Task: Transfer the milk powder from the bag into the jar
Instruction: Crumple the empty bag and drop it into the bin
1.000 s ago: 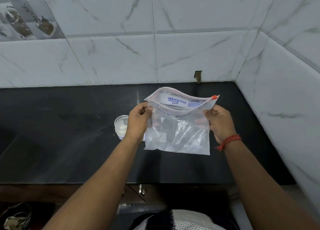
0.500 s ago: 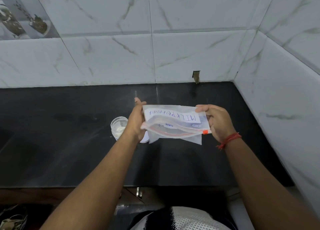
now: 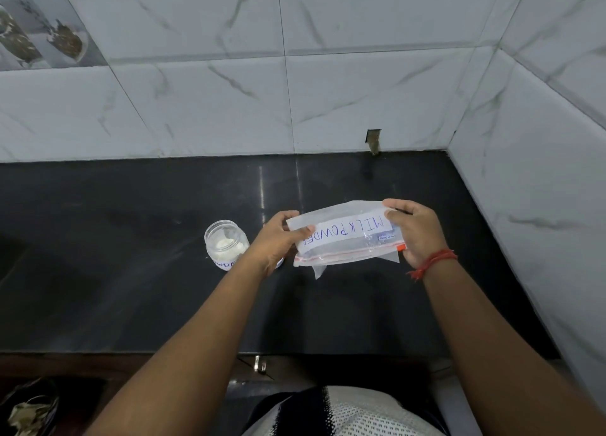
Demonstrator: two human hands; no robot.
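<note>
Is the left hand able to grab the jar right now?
Probably not yet. The left hand is busy pinching one end of the bag. The jar stands open just beside that hand, with nothing between them, so it looks reachable once the bag is released.

This is a home kitchen, seen at a corner of its worktop. A polished black stone counter (image 3: 131, 271) fills the middle of the frame, backed by white marble-look wall tiles (image 3: 360, 91) that turn the corner at the right, with one decorative food-picture tile (image 3: 39, 35) at the upper left. Below the counter edge, at the bottom centre, a metal cabinet handle (image 3: 260, 363) shows.
</note>
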